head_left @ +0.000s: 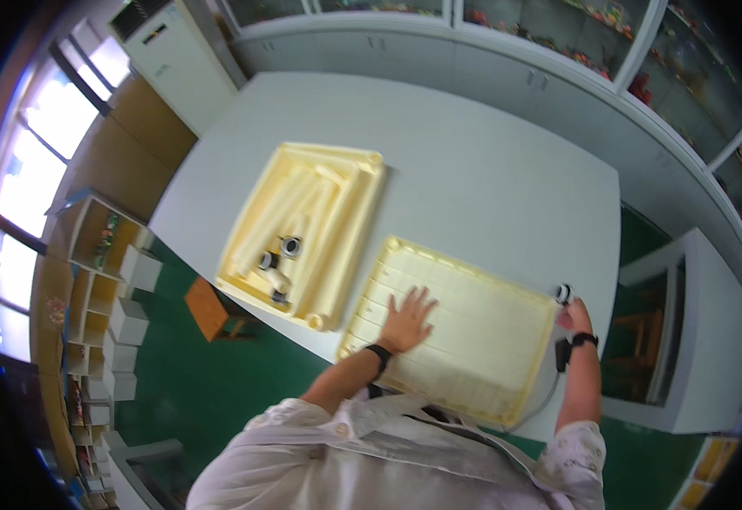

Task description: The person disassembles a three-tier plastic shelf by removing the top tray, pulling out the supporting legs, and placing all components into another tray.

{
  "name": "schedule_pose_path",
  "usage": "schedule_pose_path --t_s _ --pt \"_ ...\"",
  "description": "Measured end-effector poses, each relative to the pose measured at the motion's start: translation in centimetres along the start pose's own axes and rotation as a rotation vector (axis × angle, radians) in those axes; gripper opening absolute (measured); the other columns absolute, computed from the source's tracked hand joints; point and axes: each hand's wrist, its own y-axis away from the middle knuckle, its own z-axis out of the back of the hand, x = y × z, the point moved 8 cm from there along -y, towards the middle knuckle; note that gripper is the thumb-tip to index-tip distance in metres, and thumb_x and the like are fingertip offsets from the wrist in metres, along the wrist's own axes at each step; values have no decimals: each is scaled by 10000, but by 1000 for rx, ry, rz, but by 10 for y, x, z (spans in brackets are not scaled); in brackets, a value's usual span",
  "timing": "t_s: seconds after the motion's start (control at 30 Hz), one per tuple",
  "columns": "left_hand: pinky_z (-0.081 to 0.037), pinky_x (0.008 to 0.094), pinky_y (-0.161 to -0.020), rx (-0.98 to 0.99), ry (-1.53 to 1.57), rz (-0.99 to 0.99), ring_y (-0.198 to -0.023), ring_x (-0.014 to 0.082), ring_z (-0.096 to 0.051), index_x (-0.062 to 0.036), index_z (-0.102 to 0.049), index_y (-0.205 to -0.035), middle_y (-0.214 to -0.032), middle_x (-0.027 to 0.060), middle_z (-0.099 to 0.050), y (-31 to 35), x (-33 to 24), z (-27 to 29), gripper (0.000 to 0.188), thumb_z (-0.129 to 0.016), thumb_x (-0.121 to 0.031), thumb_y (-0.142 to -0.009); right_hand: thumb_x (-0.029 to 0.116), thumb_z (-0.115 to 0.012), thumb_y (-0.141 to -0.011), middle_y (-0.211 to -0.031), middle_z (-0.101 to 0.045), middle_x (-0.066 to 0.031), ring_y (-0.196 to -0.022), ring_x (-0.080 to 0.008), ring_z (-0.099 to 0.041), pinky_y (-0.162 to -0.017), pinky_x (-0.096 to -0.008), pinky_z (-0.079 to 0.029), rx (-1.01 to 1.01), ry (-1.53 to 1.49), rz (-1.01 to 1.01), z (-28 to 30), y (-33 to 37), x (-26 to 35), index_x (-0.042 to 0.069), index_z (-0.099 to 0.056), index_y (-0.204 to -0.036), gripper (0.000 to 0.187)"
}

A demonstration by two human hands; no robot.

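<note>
My left hand [406,321] lies with its fingers spread on a cream plastic panel [473,340], rectangular and ribbed in a grid, with a raised rim. At the panel's far right corner, my right hand [578,316] is closed on a small black-and-white caster wheel [564,294]. Whether the caster touches the corner cannot be made out. To the left, a deeper cream plastic tray [349,246] holds several cream tubes [273,223] and more casters, one a caster [290,246] lying on its side.
Both cream pieces rest on a large grey table [473,161]. Beside my right wrist is a black device [563,354] with a grey cable running towards me. A wooden stool [211,310] stands at the left, and a white cabinet [702,340] at the right.
</note>
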Motion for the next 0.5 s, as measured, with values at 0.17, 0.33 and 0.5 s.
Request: schedule_pose_path --t_s 0.17,0.33,0.5 --pt "-155 651 -1000 -80 2 12 -1359 293 -140 -207 -315 -1355 -1470 89 -179 -2 15 9 572 -449 -424 -843 291 -404 -851 -652 -569 -207 -553 -323 -590 -461 -379 -468 306 125 -304 -10 45 31 -25 -556 -802 354" --pt "-140 630 -1011 -60 15 -6 -1360 293 -126 -205 -315 -1354 -1475 71 -166 -7 12 12 558 -443 -411 -852 308 -639 -752 -698 -593 -238 -554 -322 -582 -504 -423 -456 401 115 -278 -19 45 71 -30 -580 -788 345" --pt "-123 633 -1008 -55 79 -44 -1356 303 -125 -178 -332 -1344 -1464 92 -178 -12 -5 14 542 -448 -375 -853 277 -761 -638 -792 -648 -157 -690 -281 -632 -614 -374 -500 419 1135 -243 -35 21 78 4 -650 -795 334"
